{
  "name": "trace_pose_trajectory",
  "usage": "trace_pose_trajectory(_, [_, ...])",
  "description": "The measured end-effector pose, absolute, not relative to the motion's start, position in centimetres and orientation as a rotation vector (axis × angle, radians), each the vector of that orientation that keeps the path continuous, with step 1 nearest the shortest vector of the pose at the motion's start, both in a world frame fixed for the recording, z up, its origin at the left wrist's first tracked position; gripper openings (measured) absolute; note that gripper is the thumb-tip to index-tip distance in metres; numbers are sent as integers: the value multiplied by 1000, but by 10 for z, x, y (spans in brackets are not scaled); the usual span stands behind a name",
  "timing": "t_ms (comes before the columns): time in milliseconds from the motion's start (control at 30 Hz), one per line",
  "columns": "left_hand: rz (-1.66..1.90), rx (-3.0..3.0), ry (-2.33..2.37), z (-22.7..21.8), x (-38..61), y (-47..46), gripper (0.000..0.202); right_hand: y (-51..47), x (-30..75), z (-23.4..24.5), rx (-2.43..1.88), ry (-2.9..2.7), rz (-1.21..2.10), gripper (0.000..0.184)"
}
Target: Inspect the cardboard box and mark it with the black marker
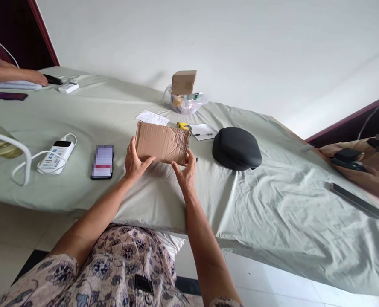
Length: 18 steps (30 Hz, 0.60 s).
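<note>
Between both my hands is a brown cardboard box [160,143], tilted so that a broad face shows, with crumpled marks at its upper right. My left hand [135,162] grips its left end, thumb along the lower edge. At the lower right corner, my right hand [185,170] holds the box with its thumb on the near edge. A small dark thing, too small to make out, shows just beside the right fingers. Behind the box lie a white paper [153,117], a yellow tape measure [183,125] and a white notepad [205,132] with a pen on it.
A black case [237,148] sits to the right, a phone [102,162] and white power bank [56,157] to the left. At the back, a clear basket [187,106] carries another cardboard box [183,82]. People's hands show at far left [36,77] and far right.
</note>
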<state>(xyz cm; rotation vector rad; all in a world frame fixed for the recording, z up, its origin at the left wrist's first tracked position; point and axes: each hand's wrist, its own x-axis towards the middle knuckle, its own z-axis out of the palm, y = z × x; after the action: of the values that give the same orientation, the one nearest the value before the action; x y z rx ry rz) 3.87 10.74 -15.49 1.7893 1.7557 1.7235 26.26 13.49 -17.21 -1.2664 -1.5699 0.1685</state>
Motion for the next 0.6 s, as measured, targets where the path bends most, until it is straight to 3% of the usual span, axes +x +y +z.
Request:
trace_pose_trajectory(200, [1720, 1858, 1910, -153, 45, 103, 112, 119, 249, -158, -1399, -1589, -94, 106])
trace_pose_trajectory(433, [1546, 1843, 2035, -152, 59, 97, 112, 108, 235, -152, -1627, -1637, -110, 104])
trace_pose_trajectory(600, [1586, 1826, 2015, -152, 59, 97, 108, 115, 240, -160, -1529, -1617, -68, 102])
